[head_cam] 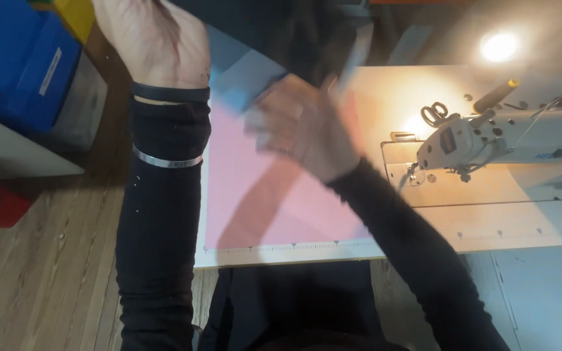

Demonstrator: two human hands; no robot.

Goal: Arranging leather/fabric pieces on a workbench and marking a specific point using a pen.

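Head view shows dark fabric (pixel 307 39) stretched between both raised hands, above a pink sheet (pixel 274 195) on the sewing surface (pixel 489 224). Its long axis runs left to right, hand to hand. Left hand (pixel 157 42) is up at the frame's top, its fingers cut off, so I cannot tell their grip. Right hand (pixel 307 127), blurred, seems closed on a pale blue strip (pixel 356 55). Further right stand a white sewing machine (pixel 508 140), scissors (pixel 434 113) and a lamp (pixel 499 47).
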